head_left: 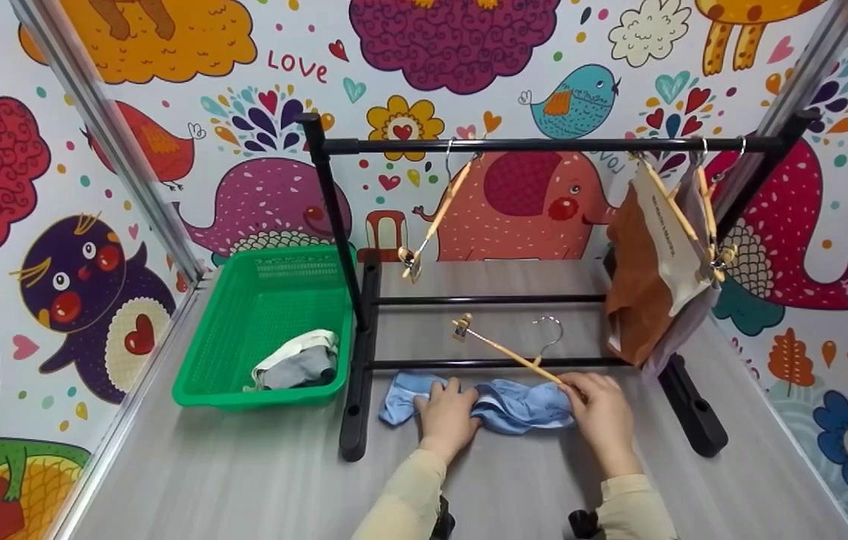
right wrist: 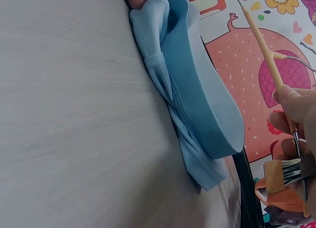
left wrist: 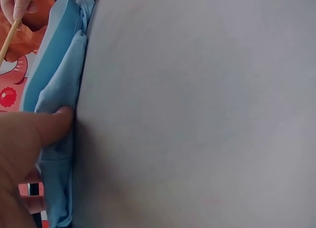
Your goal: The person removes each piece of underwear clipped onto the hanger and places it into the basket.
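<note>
A light blue garment [head_left: 518, 409] with a wide band lies bunched on the table between the hands. My left hand [head_left: 448, 418] grips it left of its middle; in the left wrist view the thumb lies over the cloth [left wrist: 61, 85], with fingers behind it. My right hand [head_left: 605, 415] holds one end of a wooden clip hanger [head_left: 505, 349] at the garment's right end. The hanger slants up to the left, its metal hook above the rack's lower bar. In the right wrist view a hanger clip [right wrist: 281, 176] shows beside the right fingers, apart from the garment's band [right wrist: 197, 99].
A black rack [head_left: 544, 146] stands just behind the garment. One bare clip hanger [head_left: 443, 206] hangs at its left; brown and pale garments [head_left: 645, 277] hang at its right. A green basket [head_left: 191, 375] on the left holds grey and white cloth [head_left: 300, 364].
</note>
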`<state>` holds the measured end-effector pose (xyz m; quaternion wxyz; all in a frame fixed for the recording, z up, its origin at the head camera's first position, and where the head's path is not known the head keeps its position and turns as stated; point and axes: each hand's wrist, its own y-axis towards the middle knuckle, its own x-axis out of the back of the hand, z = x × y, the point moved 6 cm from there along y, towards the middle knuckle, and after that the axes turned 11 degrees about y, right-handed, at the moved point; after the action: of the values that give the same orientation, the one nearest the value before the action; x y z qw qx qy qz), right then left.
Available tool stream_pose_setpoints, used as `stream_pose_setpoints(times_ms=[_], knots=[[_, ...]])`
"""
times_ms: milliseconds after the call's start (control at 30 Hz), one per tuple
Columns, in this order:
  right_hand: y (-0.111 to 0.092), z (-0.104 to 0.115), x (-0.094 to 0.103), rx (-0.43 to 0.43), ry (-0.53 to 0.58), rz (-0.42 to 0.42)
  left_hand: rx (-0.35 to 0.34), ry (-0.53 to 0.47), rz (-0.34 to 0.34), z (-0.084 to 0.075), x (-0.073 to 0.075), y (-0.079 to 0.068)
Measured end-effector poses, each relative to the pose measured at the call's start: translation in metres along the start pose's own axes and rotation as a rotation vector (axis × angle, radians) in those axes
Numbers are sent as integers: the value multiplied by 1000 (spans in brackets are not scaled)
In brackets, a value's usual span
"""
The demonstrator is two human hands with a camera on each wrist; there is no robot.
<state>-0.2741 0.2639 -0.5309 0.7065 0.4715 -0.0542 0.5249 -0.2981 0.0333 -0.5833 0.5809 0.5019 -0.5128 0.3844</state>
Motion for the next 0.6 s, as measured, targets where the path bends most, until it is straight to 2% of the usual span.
stream_pose_setpoints(times_ms=[400, 600], knots=[[1, 0, 2, -8, -4, 4, -7, 15, -11, 4, 5, 1], [2, 0, 4, 2, -5, 1, -23, 7, -54, 10, 7, 3]])
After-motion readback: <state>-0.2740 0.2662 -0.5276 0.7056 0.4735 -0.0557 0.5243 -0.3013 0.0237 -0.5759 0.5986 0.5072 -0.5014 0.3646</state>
